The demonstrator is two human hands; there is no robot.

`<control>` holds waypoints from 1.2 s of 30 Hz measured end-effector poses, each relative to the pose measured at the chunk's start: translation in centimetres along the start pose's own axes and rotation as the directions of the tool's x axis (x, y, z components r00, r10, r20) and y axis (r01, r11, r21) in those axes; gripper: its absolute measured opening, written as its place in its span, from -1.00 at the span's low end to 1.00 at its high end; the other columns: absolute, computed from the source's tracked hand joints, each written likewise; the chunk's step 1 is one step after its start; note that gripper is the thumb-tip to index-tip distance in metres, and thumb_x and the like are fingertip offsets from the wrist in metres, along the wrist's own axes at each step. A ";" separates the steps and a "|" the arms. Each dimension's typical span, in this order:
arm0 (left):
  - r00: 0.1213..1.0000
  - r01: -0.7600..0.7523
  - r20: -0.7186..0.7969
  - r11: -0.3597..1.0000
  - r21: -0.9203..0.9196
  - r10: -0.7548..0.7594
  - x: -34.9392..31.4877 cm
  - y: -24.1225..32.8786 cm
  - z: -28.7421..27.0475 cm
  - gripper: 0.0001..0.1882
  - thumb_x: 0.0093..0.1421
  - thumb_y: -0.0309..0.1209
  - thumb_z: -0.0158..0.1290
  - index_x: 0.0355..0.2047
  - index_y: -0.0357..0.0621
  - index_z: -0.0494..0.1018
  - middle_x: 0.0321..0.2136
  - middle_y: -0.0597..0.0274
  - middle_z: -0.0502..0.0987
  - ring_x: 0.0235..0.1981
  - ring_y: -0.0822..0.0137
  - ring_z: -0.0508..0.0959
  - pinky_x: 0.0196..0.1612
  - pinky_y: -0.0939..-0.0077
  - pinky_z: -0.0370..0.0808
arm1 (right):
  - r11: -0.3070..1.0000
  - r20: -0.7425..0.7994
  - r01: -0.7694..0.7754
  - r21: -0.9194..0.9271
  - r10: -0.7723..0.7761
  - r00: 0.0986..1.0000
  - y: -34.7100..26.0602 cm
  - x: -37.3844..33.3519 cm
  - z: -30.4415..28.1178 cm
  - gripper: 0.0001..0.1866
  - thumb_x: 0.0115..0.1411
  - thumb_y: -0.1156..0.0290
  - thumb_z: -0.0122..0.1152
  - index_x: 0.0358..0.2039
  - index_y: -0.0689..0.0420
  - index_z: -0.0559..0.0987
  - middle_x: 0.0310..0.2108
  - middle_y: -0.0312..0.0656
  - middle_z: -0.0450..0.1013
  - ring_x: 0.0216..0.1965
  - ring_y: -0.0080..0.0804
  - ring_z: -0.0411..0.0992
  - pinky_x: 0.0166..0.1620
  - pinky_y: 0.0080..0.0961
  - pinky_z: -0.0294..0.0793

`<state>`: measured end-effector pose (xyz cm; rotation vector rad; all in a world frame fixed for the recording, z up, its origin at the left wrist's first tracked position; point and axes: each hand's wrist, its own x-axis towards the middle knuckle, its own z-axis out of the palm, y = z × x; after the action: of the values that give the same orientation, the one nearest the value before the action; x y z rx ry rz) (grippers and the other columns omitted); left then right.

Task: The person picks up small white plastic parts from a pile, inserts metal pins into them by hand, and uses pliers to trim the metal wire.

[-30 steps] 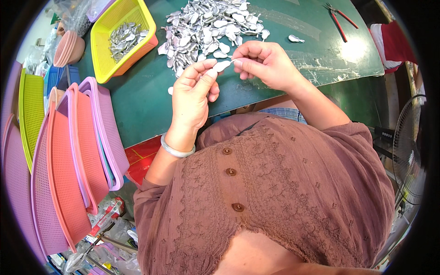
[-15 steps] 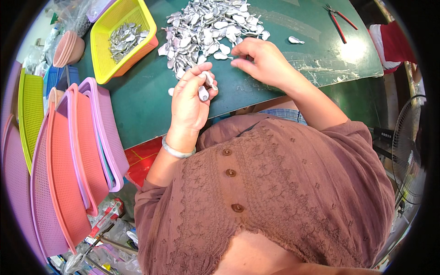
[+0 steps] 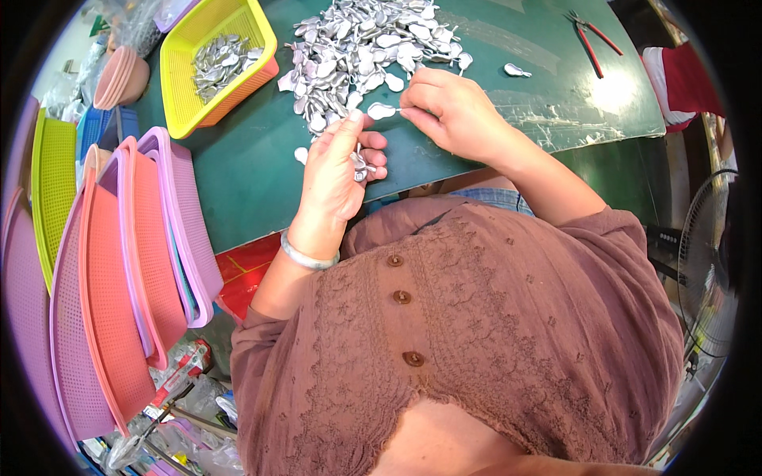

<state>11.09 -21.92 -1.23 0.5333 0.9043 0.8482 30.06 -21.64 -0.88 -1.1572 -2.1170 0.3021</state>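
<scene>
My left hand [image 3: 333, 170] is curled around a few small silvery metal pieces [image 3: 361, 168], each with a flat rounded body and a thin stem. To its right, my right hand [image 3: 448, 111] pinches the stem of another silvery piece [image 3: 381, 111]. The rounded end of that piece points left, close to my left thumb and index finger. Just beyond both hands lies a big heap of the same silvery pieces [image 3: 349, 55] on the green tabletop [image 3: 254, 178]. One loose piece [image 3: 516, 71] lies apart on the right, another [image 3: 301, 155] beside my left hand.
Left of the heap stands a yellow basket [image 3: 178, 99] holding more silvery pieces. Red-handled pliers [image 3: 591, 49] lie at the far right. Nested pink and purple baskets [image 3: 119, 293] line the left side. A person's red sleeve [image 3: 690, 79] shows at the right edge, above a fan [image 3: 706, 262].
My right hand has drawn a silvery piece off the near edge of the heap, toward my left hand. The pieces in my left hand have sunk lower into its fingers.
</scene>
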 end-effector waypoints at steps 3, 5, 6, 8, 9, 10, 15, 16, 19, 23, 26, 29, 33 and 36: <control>0.999 -0.027 0.045 0.999 0.017 0.026 0.2 -0.4 0.2 -0.86 0.16 -0.37 -0.04 -0.36 -0.19 0.40 -0.53 0.20 0.48 -0.66 0.47 0.43 -0.62 0.63 0.39 | 0.994 -0.036 0.067 0.086 -0.064 0.997 -0.4 -0.3 0.0 -0.90 -0.08 0.54 0.16 -0.52 0.21 0.42 -0.51 -0.18 0.35 -0.46 -0.23 0.36 -0.42 -0.43 0.36; 0.995 -0.073 0.066 0.997 0.034 0.071 0.3 -0.6 0.4 -0.86 0.16 -0.41 -0.05 -0.33 -0.20 0.41 -0.51 0.20 0.49 -0.63 0.48 0.43 -0.60 0.64 0.39 | 0.984 -0.052 0.046 0.175 -0.038 0.998 -0.6 -0.6 0.2 -0.90 -0.09 0.57 0.16 -0.51 0.20 0.42 -0.50 -0.18 0.37 -0.46 -0.24 0.37 -0.41 -0.45 0.37; 0.993 -0.099 0.064 0.994 0.051 0.096 0.3 -0.6 0.6 -0.86 0.16 -0.43 -0.05 -0.31 -0.22 0.42 -0.49 0.21 0.49 -0.61 0.48 0.44 -0.59 0.64 0.40 | 0.973 -0.049 0.002 0.231 0.010 0.999 -0.7 -0.8 0.2 -0.90 -0.09 0.58 0.15 -0.50 0.19 0.43 -0.50 -0.18 0.37 -0.46 -0.23 0.38 -0.40 -0.44 0.37; 0.988 -0.137 0.075 0.989 0.055 0.133 0.2 -0.7 0.7 -0.83 0.16 -0.47 -0.07 -0.25 -0.24 0.41 -0.45 0.20 0.49 -0.57 0.48 0.44 -0.56 0.63 0.41 | 0.948 -0.061 -0.043 0.315 0.065 0.996 -1.0 -0.9 0.3 -0.88 -0.10 0.60 0.15 -0.49 0.18 0.43 -0.50 -0.17 0.37 -0.46 -0.24 0.38 -0.40 -0.45 0.37; 0.986 -0.148 0.087 0.988 0.043 0.144 0.2 -0.8 0.6 -0.80 0.16 -0.49 -0.08 -0.21 -0.25 0.41 -0.42 0.19 0.49 -0.55 0.47 0.45 -0.54 0.62 0.42 | 0.939 -0.079 -0.043 0.343 0.074 0.994 -1.1 -0.9 0.3 -0.86 -0.11 0.62 0.15 -0.48 0.19 0.43 -0.50 -0.17 0.37 -0.46 -0.25 0.38 -0.40 -0.46 0.37; 0.983 -0.160 0.098 0.987 0.031 0.156 0.2 -0.8 0.6 -0.78 0.16 -0.51 -0.10 -0.18 -0.26 0.40 -0.40 0.18 0.49 -0.53 0.47 0.45 -0.52 0.61 0.43 | 0.928 -0.096 -0.042 0.370 0.083 0.992 -1.2 -0.9 0.3 -0.84 -0.12 0.64 0.15 -0.47 0.19 0.42 -0.51 -0.17 0.37 -0.46 -0.26 0.38 -0.40 -0.47 0.37; 0.975 -0.131 0.170 0.989 -0.065 0.141 -0.1 -0.5 0.8 -0.74 0.14 -0.56 -0.13 -0.14 -0.30 0.38 -0.32 0.12 0.48 -0.49 0.42 0.47 -0.47 0.57 0.45 | 0.930 -0.106 -0.022 0.368 0.065 0.992 -1.3 -0.8 0.4 -0.81 -0.13 0.65 0.16 -0.45 0.20 0.40 -0.50 -0.17 0.37 -0.45 -0.28 0.39 -0.39 -0.48 0.39; 0.975 -0.123 0.177 0.989 -0.077 0.135 -0.1 -0.4 0.7 -0.73 0.13 -0.57 -0.13 -0.14 -0.30 0.37 -0.31 0.11 0.47 -0.48 0.41 0.47 -0.47 0.56 0.45 | 0.932 -0.098 -0.023 0.362 0.063 0.993 -1.3 -0.8 0.3 -0.80 -0.13 0.64 0.16 -0.44 0.20 0.40 -0.48 -0.17 0.37 -0.44 -0.28 0.39 -0.38 -0.48 0.39; 0.987 -0.070 0.133 0.987 -0.143 0.089 0.1 -0.5 0.5 -0.75 0.12 -0.56 -0.11 -0.17 -0.31 0.38 -0.34 0.11 0.48 -0.48 0.40 0.48 -0.46 0.55 0.45 | 0.925 0.048 -0.102 0.365 0.091 0.995 -0.9 -0.5 0.1 -0.72 -0.15 0.57 0.21 -0.36 0.19 0.42 -0.41 -0.14 0.37 -0.35 -0.24 0.38 -0.31 -0.42 0.39; 0.985 -0.019 0.167 0.982 -0.186 0.051 0.6 -0.7 -0.5 -0.79 0.13 -0.52 -0.10 -0.21 -0.31 0.37 -0.44 0.17 0.46 -0.49 0.41 0.47 -0.50 0.59 0.43 | 0.983 0.038 -0.157 -0.098 0.162 0.986 1.1 0.5 0.2 -0.60 -0.16 0.39 0.26 -0.24 0.18 0.45 -0.34 -0.11 0.34 -0.20 -0.16 0.32 -0.20 -0.33 0.36; 0.980 0.010 0.196 0.978 -0.206 0.031 0.6 -0.7 -0.7 -0.81 0.14 -0.51 -0.10 -0.23 -0.29 0.37 -0.52 0.23 0.43 -0.50 0.41 0.46 -0.55 0.61 0.40 | 0.947 0.025 -0.154 -0.281 0.167 0.986 1.8 1.0 1.1 -0.72 -0.10 0.32 0.22 -0.37 0.19 0.49 -0.41 -0.16 0.34 -0.29 -0.19 0.35 -0.25 -0.36 0.37; 0.983 0.002 0.183 0.988 -0.156 0.027 0.4 -0.6 -0.6 -0.80 0.15 -0.47 -0.09 -0.22 -0.27 0.36 -0.56 0.27 0.38 -0.51 0.41 0.43 -0.58 0.63 0.35 | 0.926 0.004 -0.171 -0.338 0.183 0.983 1.9 1.5 1.6 -0.80 -0.12 0.31 0.20 -0.54 0.19 0.51 -0.45 -0.15 0.36 -0.30 -0.20 0.37 -0.24 -0.34 0.38; 0.994 -0.012 0.110 0.998 -0.068 0.020 0.2 -0.4 -0.2 -0.78 0.15 -0.42 -0.09 -0.21 -0.25 0.33 -0.56 0.28 0.33 -0.52 0.39 0.38 -0.56 0.64 0.32 | 0.935 0.031 -0.233 -0.269 0.250 0.968 1.7 1.6 1.3 -0.82 -0.13 0.33 0.18 -0.57 0.18 0.50 -0.48 -0.14 0.36 -0.35 -0.20 0.38 -0.27 -0.35 0.38; 0.995 -0.013 0.095 0.995 -0.096 0.022 0.2 -0.4 -0.2 -0.82 0.15 -0.43 -0.08 -0.26 -0.25 0.36 -0.60 0.28 0.37 -0.57 0.38 0.43 -0.60 0.63 0.35 | 0.956 0.016 -0.235 -0.174 0.241 0.970 1.5 0.8 0.7 -0.82 -0.12 0.34 0.17 -0.54 0.19 0.48 -0.49 -0.14 0.36 -0.37 -0.19 0.38 -0.31 -0.35 0.37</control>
<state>11.15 -21.99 -1.74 0.4956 0.7682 0.8699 30.30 -20.02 -1.76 -1.5234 -2.0682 0.2562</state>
